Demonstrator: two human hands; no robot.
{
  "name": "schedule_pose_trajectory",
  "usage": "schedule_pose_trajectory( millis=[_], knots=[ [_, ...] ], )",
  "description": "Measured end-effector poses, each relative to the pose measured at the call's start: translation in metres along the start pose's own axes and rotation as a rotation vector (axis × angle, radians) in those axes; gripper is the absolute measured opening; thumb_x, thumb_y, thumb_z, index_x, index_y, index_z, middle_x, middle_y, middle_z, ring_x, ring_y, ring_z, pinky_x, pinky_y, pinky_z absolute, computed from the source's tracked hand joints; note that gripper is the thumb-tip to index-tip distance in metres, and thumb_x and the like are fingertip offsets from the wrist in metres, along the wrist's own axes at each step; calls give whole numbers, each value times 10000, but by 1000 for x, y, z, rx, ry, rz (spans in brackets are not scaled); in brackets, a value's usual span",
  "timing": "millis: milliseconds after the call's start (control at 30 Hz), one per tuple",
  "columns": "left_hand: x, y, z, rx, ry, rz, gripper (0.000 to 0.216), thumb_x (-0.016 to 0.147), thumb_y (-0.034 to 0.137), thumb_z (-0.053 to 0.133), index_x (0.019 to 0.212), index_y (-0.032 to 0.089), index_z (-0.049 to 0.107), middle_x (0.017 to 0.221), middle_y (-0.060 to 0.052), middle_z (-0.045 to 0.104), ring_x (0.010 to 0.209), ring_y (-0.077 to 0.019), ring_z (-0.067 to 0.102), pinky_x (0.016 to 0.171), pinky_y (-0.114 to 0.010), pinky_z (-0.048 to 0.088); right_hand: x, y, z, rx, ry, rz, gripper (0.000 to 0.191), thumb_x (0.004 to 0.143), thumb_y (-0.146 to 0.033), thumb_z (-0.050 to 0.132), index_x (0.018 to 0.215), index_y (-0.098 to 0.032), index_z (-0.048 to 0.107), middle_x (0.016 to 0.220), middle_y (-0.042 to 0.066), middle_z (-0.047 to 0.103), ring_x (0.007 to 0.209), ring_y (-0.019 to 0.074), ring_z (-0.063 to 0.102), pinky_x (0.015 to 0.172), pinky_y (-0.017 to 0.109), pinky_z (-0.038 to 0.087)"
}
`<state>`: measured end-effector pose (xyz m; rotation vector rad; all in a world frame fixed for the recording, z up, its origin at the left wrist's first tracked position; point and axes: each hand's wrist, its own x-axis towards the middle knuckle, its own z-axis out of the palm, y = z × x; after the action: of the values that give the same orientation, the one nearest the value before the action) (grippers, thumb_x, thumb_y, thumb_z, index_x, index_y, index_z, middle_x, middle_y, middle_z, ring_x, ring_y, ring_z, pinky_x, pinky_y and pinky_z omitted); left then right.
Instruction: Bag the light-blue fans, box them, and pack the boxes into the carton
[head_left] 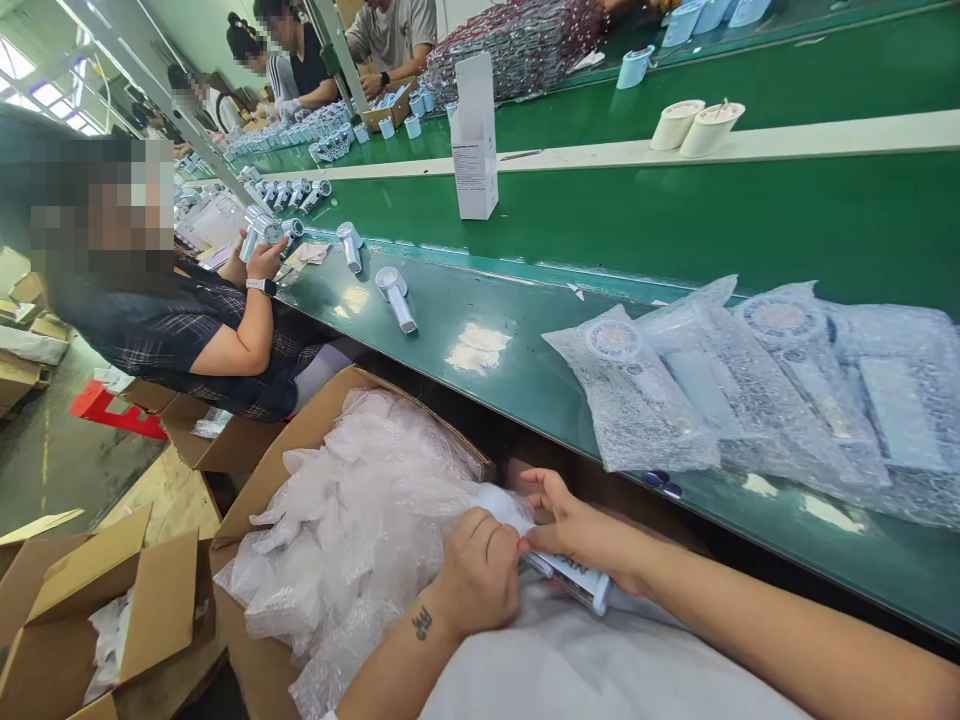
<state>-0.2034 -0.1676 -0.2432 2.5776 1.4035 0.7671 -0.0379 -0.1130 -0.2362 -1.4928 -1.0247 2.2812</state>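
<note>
Just above my lap, a light-blue handheld fan (581, 582) is partly inside a clear bubble-wrap bag (501, 503). My left hand (481, 572) is curled into a fist around the bag's edge, beside the fan. From the right, my right hand (568, 522) bends over the fan, thumb and fingers closing on the bag and the fan's body. Part of the fan is hidden by both hands. Several bagged fans (646, 388) lie on the green table at the right.
A carton (259, 500) heaped with bubble bags (360, 500) stands at my left. Two bare fans (396, 298) lie on the green table (480, 350). Behind them stand a white box (474, 150) and a conveyor belt (585, 220). A co-worker (225, 330) sits at left, holding fans.
</note>
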Motion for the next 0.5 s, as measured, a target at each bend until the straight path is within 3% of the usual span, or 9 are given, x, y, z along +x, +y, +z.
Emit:
schedule_pose_trajectory(
  millis=[67, 133, 233, 300, 433, 500],
  knots=[
    [-6, 0, 0, -28, -17, 63, 199, 865, 87, 417, 721, 174, 523, 612, -54, 532, 609, -176, 473, 568, -309, 387, 2, 7, -3, 208, -104, 105, 746, 666, -185, 706, 1292, -291, 315, 936, 12, 599, 568, 124, 587, 442, 231, 470],
    [-13, -2, 2, -55, 18, 39, 174, 862, 84, 427, 767, 170, 546, 633, -60, 560, 622, -178, 493, 588, -314, 418, 5, 14, -4, 359, -140, 198, 567, 728, -234, 681, 1224, -251, 407, 825, 18, 623, 564, 145, 598, 479, 273, 508],
    [-22, -2, 11, -99, 52, -59, 142, 870, 106, 454, 837, 171, 575, 679, -70, 605, 659, -183, 534, 627, -320, 455, 10, 23, -3, 491, -67, 282, 242, 792, -250, 651, 976, -218, 497, 735, 12, 616, 595, 159, 618, 538, 301, 537],
    [-27, -2, 16, -147, 29, -122, 131, 881, 132, 467, 849, 172, 588, 684, -74, 623, 671, -186, 556, 622, -310, 461, 13, 28, 0, 526, -46, 307, 169, 802, -239, 641, 862, -214, 485, 697, -1, 591, 591, 154, 610, 542, 290, 529],
    [-33, -2, 19, -291, -15, -246, 112, 863, 179, 515, 819, 171, 618, 697, -76, 650, 675, -187, 590, 603, -284, 452, 16, 35, 6, 495, -60, 266, 194, 801, -284, 624, 818, -235, 437, 665, -27, 538, 576, 149, 578, 576, 308, 515],
    [-34, -3, 15, -383, -33, -409, 108, 834, 191, 548, 763, 170, 628, 672, -60, 643, 645, -172, 584, 588, -267, 432, 12, 32, 6, 301, -28, 124, 221, 804, -351, 607, 772, -235, 421, 655, -28, 508, 596, 157, 551, 608, 321, 496]
  ],
)
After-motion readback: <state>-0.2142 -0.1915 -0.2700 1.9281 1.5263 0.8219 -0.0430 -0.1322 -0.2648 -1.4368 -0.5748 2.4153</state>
